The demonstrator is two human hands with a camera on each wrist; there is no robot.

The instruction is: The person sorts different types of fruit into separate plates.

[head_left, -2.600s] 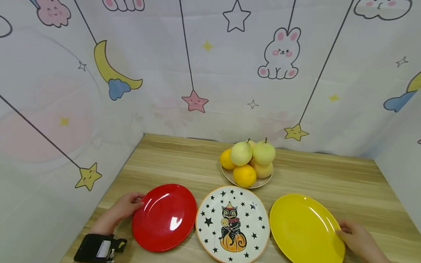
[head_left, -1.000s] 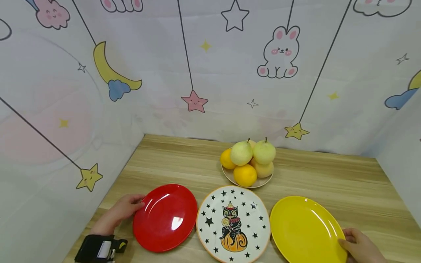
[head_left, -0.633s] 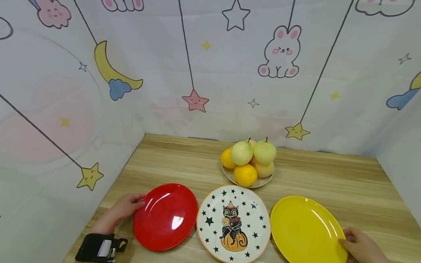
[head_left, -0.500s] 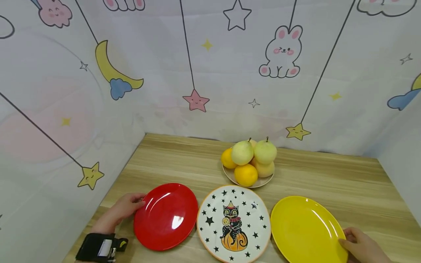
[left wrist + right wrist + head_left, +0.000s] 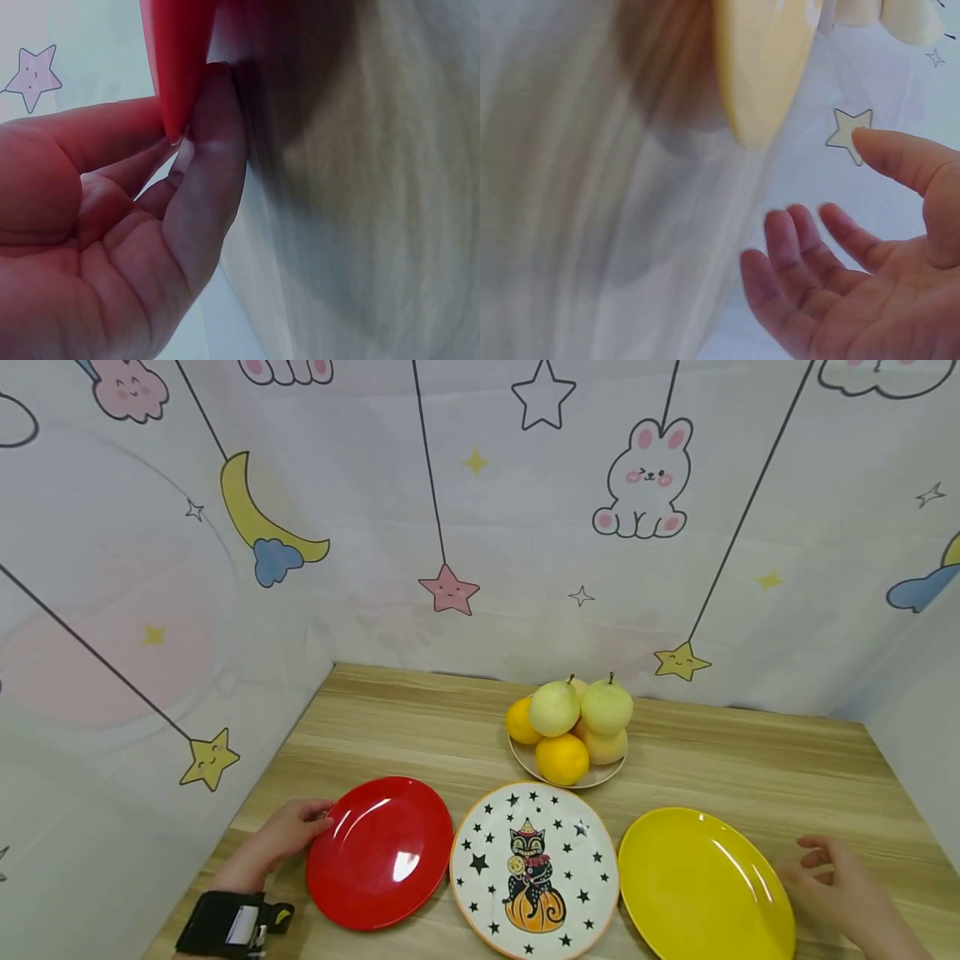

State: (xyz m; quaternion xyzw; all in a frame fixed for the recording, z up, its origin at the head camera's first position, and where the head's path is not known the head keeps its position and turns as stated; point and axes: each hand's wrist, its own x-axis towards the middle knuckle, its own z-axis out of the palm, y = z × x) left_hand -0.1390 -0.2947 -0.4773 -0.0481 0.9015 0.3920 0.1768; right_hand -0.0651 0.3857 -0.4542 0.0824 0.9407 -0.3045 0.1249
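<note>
My left hand [image 5: 288, 831] pinches the left rim of a red plate [image 5: 378, 856], thumb on top and fingers underneath, as the left wrist view shows. To its right lies a white plate [image 5: 491, 885] with an orange rim, black stars and a cat sitting on a pumpkin. A yellow plate [image 5: 697, 885] is at the right of the row. My right hand [image 5: 832, 881] is just off its right edge; in the right wrist view the fingers are spread and relaxed, with a gap to the plate and nothing in the grasp.
Behind the white plate stands a shallow bowl [image 5: 600, 779] piled with light green pears [image 5: 555, 710] and oranges [image 5: 562, 760]. The wooden table [image 5: 405, 710] meets a cartoon-printed cloth [image 5: 375, 485] at the back and sides. A black strap [image 5: 225, 922] circles the left wrist.
The right hand has let go of the yellow plate's rim and moved slightly away to the right, its fingers opening. The left hand keeps its hold on the red plate; the plates stay put.
</note>
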